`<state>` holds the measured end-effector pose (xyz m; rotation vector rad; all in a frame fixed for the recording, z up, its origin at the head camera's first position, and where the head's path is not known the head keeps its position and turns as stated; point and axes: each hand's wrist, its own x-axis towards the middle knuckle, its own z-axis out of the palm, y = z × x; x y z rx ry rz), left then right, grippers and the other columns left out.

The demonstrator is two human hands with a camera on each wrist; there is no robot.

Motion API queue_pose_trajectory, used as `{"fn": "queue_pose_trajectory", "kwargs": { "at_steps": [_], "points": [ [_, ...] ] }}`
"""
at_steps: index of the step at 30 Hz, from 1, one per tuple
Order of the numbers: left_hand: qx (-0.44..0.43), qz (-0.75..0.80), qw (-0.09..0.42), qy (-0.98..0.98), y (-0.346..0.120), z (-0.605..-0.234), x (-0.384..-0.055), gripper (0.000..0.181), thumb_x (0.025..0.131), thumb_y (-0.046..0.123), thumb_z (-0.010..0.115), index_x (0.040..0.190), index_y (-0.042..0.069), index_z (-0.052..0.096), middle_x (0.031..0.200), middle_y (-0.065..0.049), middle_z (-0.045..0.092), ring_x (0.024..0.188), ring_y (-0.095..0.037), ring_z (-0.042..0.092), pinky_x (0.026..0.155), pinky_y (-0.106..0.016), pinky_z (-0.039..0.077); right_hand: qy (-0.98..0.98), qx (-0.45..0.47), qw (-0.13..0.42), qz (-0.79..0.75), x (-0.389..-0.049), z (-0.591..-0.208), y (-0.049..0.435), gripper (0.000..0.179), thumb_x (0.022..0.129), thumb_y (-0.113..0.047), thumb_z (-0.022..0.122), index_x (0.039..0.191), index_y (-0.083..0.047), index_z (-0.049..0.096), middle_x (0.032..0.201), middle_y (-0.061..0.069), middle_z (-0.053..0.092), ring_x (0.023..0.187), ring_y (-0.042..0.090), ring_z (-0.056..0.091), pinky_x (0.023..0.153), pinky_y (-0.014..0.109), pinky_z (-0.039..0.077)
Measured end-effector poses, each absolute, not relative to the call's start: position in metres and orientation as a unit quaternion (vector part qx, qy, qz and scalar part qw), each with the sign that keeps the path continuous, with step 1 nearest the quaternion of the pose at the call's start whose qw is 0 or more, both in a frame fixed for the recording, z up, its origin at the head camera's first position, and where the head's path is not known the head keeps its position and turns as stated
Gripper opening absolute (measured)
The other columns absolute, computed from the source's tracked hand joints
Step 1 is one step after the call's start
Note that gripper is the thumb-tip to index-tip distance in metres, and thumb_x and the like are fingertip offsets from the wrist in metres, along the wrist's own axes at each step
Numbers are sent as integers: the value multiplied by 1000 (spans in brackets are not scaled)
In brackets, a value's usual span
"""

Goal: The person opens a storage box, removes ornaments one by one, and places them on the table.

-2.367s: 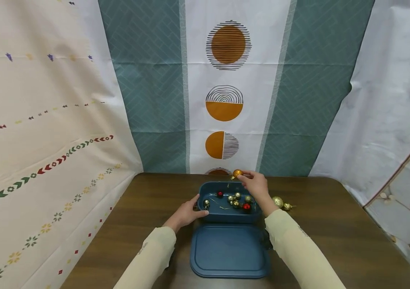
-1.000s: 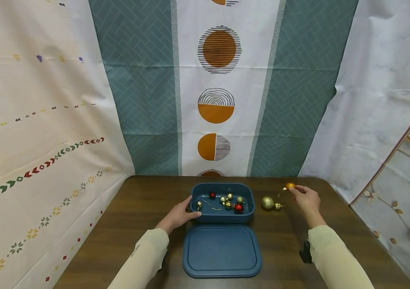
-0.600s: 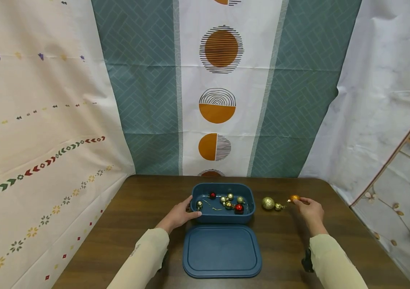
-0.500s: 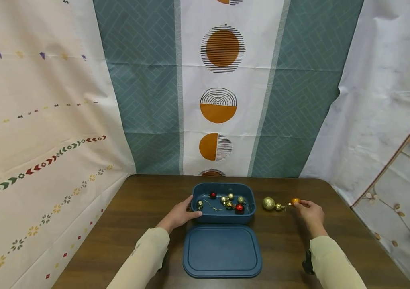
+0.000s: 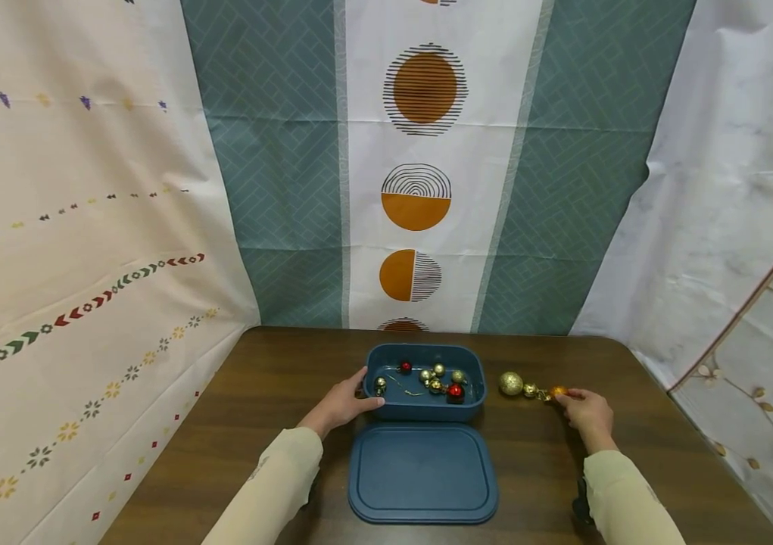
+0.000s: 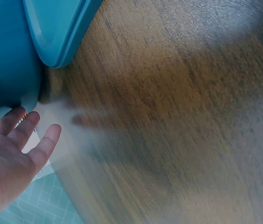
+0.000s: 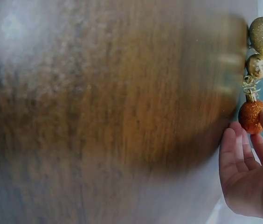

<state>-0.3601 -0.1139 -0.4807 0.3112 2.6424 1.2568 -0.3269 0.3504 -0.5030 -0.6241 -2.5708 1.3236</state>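
Pinched the orange bauble (image 7: pixel 251 117) in the right hand (image 7: pixel 250 184) beside two gold baubles (image 5: pixel 511 384), rested a spread left hand (image 5: pixel 341 403) against the box (image 5: pixel 427 413), seemingly mid-placement, and probably needed gentle release next, with table (image 5: pixel 291 363) contact unclear.

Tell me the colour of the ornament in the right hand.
The ornament is glittery orange, clearest in the right wrist view.

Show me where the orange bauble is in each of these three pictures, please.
Head: the orange bauble is right of centre, in the lower half, pinched by the right hand.
Left wrist: not in this picture.
Right wrist: near the right edge, about halfway down.
Shared landmark: the wooden table shows in all three.
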Motion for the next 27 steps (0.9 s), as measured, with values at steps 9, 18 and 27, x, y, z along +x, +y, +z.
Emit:
{"fn": "queue_pose_trajectory", "kwargs": {
  "at_steps": [9, 18, 27],
  "points": [
    [106, 426, 101, 893, -114, -480, -360, 84, 92, 37, 71, 157, 8, 26, 149, -22, 44, 137, -42, 40, 106, -63, 33, -890, -201, 91, 399, -329, -505, 348, 49, 94, -31, 66, 124, 7, 61, 69, 2, 69, 57, 12, 61, 59, 34, 45],
    [101, 425, 101, 894, -113, -479, -358, 85, 92, 37, 71, 157, 9, 26, 149, -22, 44, 137, -42, 40, 106, -65, 33, -892, -197, 91, 397, -330, -505, 348, 50, 94, -33, 64, 124, 7, 61, 73, 6, 71, 59, 13, 62, 58, 34, 45],
    [97, 425, 103, 894, -113, -479, -358, 84, 92, 38, 71, 158, 10, 26, 149, -22, 44, 138, -41, 39, 107, -64, 32, -882, -195, 90, 419, -328, -505, 348, 53, 94, -31, 66, 125, 10, 58, 75, 10, 71, 61, 17, 66, 56, 32, 51]
  ]
}}
